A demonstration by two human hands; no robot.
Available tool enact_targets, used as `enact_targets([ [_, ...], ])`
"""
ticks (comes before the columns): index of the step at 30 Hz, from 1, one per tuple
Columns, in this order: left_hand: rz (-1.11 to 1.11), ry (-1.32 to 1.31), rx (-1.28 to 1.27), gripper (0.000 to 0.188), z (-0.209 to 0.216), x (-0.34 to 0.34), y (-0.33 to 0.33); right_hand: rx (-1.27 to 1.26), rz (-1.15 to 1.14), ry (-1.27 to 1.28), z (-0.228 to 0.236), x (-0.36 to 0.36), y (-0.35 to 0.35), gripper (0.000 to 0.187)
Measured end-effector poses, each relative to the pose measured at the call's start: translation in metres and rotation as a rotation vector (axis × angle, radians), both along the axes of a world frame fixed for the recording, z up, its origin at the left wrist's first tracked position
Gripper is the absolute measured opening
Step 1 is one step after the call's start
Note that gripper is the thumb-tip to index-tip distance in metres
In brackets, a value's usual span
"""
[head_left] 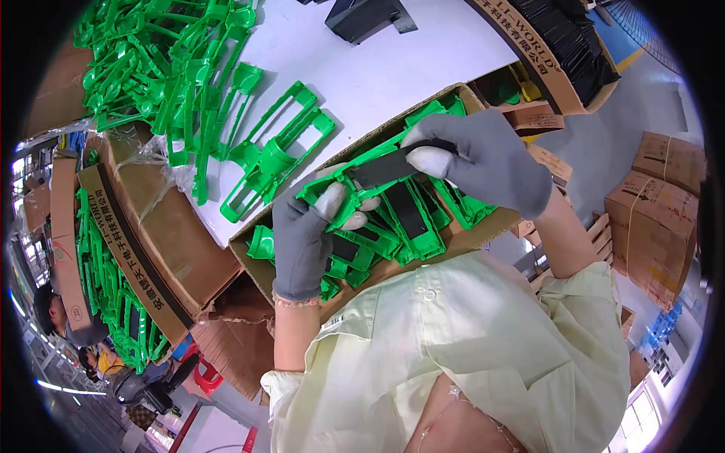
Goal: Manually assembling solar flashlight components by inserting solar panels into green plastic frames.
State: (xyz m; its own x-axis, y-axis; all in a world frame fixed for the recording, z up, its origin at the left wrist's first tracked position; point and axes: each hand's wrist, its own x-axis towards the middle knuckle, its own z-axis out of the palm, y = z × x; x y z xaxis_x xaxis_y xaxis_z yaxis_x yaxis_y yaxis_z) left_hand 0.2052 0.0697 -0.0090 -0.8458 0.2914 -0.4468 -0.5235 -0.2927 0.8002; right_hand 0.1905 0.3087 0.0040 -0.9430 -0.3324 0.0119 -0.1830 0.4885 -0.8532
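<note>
Both my hands wear grey gloves with pale fingertips. My left hand (303,238) is closed on one end of a green plastic frame (343,215), held tilted above an open cardboard box. On this frame lies a flat black strip (384,167). The thumb and fingers of my right hand (491,155) pinch the strip's right end, close against the frame; some of those fingertips are hidden. Below my hands, the cardboard box (483,235) holds several green frames with black strips (408,215) in them.
A white table (423,64) bears a heap of bare green frames (170,72), one lone green frame (279,155) and a black object (366,19). Another carton of green frames (113,279) stands left. Taped cartons (653,219) are stacked at right, with a box of black bags (563,45) beyond.
</note>
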Motion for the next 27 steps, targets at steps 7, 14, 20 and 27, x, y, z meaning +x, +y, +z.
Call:
enact_targets([
  [7, -0.004, 0.004, 0.037, 0.032, -0.004, 0.010, 0.001, 0.179, -0.087, 0.080, 0.006, 0.015, -0.012, 0.015],
  [14, -0.012, -0.039, 0.040, 0.033, 0.004, 0.009, 0.004, 0.126, -0.096, 0.137, 0.008, 0.014, -0.005, 0.013],
  [20, -0.008, -0.085, 0.017, 0.030, 0.003, 0.013, 0.007, 0.269, -0.152, 0.119, 0.014, 0.021, -0.013, 0.013],
  [27, 0.030, -0.060, -0.122, 0.028, 0.004, 0.015, 0.020, 0.355, -0.171, 0.192, -0.001, 0.026, -0.014, 0.027],
])
